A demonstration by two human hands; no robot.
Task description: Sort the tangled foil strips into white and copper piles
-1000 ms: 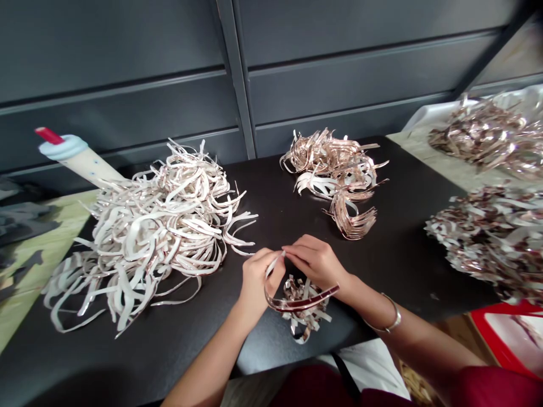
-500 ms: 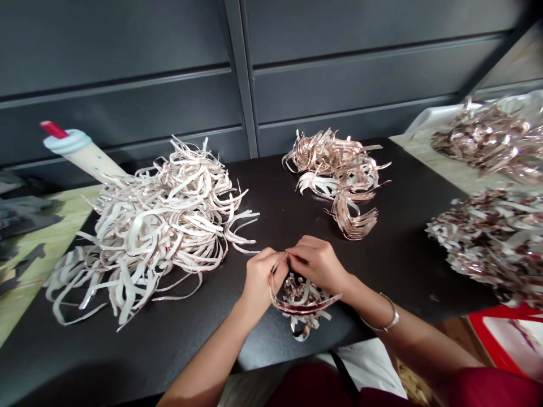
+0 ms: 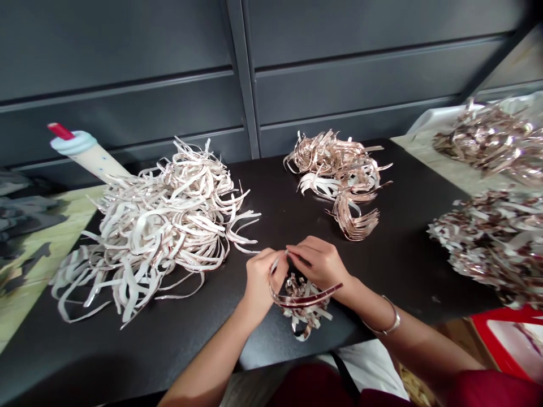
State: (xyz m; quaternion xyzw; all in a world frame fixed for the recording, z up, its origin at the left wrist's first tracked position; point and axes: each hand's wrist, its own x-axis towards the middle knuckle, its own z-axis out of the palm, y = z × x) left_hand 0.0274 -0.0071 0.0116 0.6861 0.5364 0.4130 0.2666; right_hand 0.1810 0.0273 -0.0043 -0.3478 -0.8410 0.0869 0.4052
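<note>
A curved strip of shiny rose-gold foil (image 3: 306,300) hangs in a loop from my fingers. My left hand (image 3: 262,278) is closed on its upper end. The fingertips of my right hand (image 3: 319,261) are pinched against the same end, touching or nearly touching the left fingertips. The strip's free end curls to the right, close to my right wrist. Below the strip, a small heap of short foil pieces (image 3: 309,327) lies on the black table (image 3: 220,333). My fingers cover the spot where they meet the strip.
A large tangle of white-backed strips (image 3: 169,220) spreads across the left. Rose-gold strips (image 3: 339,164) lie at the back centre. Two bigger foil heaps, one of cut pieces (image 3: 487,243) and one shinier (image 3: 487,138), stand at the right. A pale cylinder with a red tip (image 3: 91,152) leans at the back left.
The strip's free end has swung slightly up and right. Both hands keep their pinch in nearly the same place, and the view has shifted a little.
</note>
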